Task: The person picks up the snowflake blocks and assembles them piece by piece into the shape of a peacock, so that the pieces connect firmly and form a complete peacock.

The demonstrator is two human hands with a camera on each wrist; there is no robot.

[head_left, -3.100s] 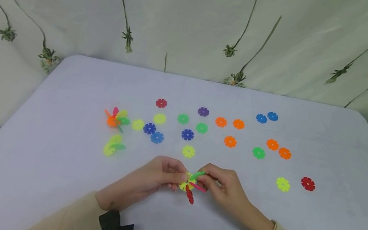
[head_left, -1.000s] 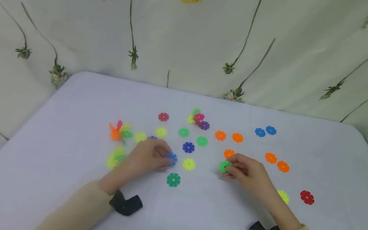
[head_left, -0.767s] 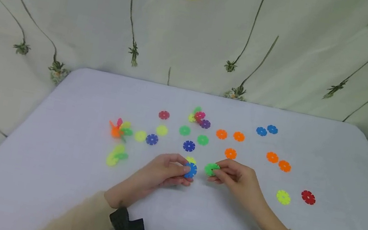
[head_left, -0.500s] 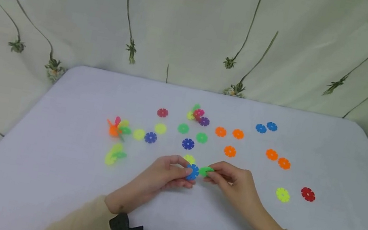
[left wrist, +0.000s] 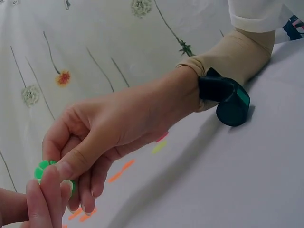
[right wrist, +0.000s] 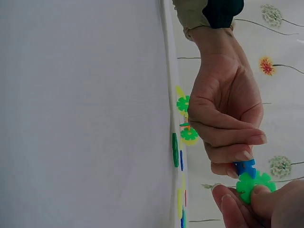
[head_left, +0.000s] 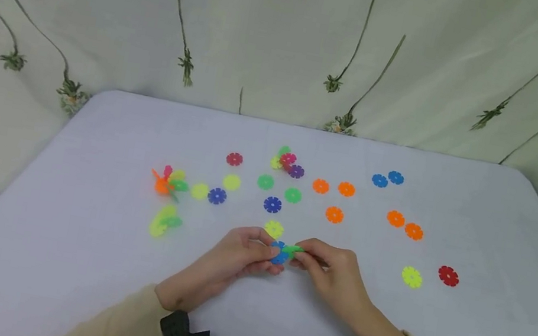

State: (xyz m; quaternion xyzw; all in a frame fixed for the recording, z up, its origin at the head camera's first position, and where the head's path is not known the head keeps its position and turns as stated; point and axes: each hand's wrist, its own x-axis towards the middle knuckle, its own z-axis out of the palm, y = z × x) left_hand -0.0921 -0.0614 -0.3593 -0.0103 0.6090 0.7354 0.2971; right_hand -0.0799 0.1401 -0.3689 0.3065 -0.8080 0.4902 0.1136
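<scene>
My left hand (head_left: 271, 254) pinches a blue snowflake disc (head_left: 278, 254) just above the white table (head_left: 70, 253). My right hand (head_left: 301, 255) pinches a green disc (head_left: 293, 250) edge-on against the blue one, and the two discs meet between my fingertips. The right wrist view shows the blue disc (right wrist: 245, 167) under the left hand's fingers (right wrist: 237, 155) and the green disc (right wrist: 254, 184) in the right hand's fingertips (right wrist: 256, 202). Only part of the green disc (left wrist: 42, 167) shows in the left wrist view, behind the fingers.
Loose discs lie beyond my hands: yellow (head_left: 274, 229), dark blue (head_left: 272, 204), green (head_left: 293, 195), orange (head_left: 334, 214), red (head_left: 448, 275). Built clusters sit at the left (head_left: 169, 181), (head_left: 165, 220) and at the back (head_left: 286, 160). A flowered curtain (head_left: 290, 46) hangs behind.
The multi-colour cluster I held three seconds ago now lies at the back. Each hand picked up one disc and brought it to the middle, where blue and green now touch.
</scene>
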